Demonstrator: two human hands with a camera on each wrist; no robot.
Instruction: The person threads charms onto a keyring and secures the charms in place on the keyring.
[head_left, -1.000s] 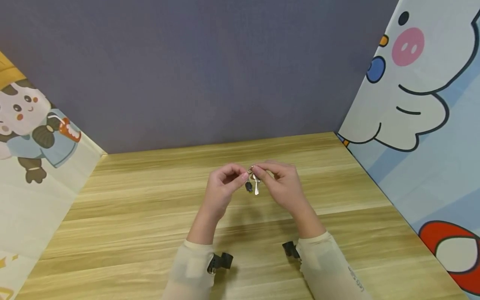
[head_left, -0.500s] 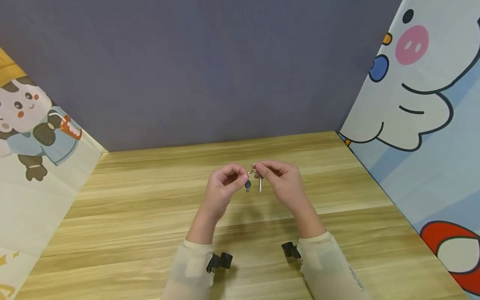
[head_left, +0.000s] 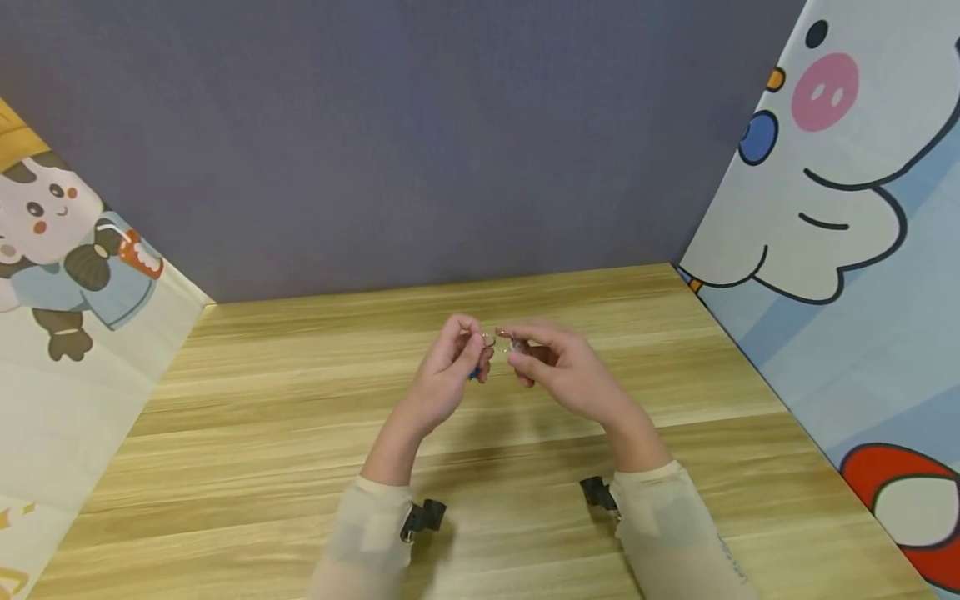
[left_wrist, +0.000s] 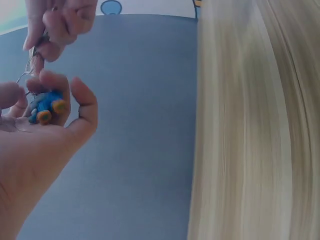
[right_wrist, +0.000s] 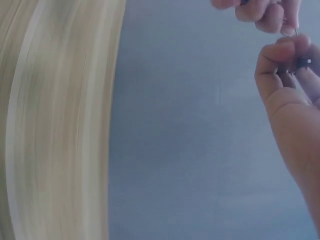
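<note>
Both hands hold a small set of keys in the air over the table. My left hand (head_left: pixel 442 379) pinches a thin metal ring (head_left: pixel 489 340) between thumb and index finger. A blue figurine charm (left_wrist: pixel 47 105) with orange feet lies against its curled fingers in the left wrist view. Close on the right, my right hand (head_left: pixel 573 375) pinches the key end, where a bit of shiny metal (head_left: pixel 516 343) shows between thumb and index finger. A dark piece (right_wrist: pixel 303 62) shows among the right fingers in the right wrist view. The key itself is mostly hidden by those fingers.
A wood-grain table (head_left: pixel 262 433) spreads beneath both hands. Behind it rises a grey-blue panel (head_left: pixel 442 150), with cartoon-printed panels on the left (head_left: pixel 112 367) and right (head_left: pixel 862 333). Black camera mounts sit at both sleeve cuffs.
The charm and key, which hung down between the hands, are now gathered in against the fingers. Both hands have turned, and the forearms have moved slightly apart.
</note>
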